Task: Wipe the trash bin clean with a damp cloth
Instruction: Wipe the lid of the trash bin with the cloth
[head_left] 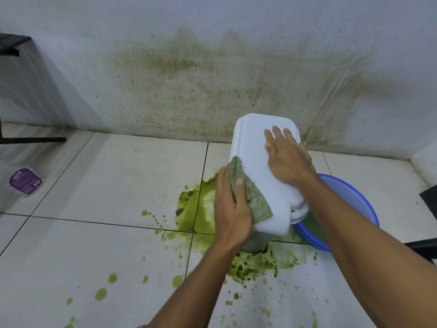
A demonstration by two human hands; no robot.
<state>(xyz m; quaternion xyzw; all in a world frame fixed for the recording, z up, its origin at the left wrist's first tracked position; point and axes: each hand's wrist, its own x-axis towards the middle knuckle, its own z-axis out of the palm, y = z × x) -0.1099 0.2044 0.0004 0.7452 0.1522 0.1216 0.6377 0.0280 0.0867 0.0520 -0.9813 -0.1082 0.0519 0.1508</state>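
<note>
A white trash bin [254,143] lies tilted on its side, its bottom pointing toward the wall and its mouth hanging over a blue basin [352,192]. My right hand [287,157] presses flat on the bin's upper side, fingers spread. My left hand [233,204] grips a greenish damp cloth [253,195] and holds it against the bin's near left edge.
Green liquid [194,209] is spilled and splattered over the white floor tiles around and below the bin. The wall behind carries green stains. A purple-labelled plastic pack [25,181] lies at the left, near black furniture legs [33,139]. A dark object [429,197] sits at the right edge.
</note>
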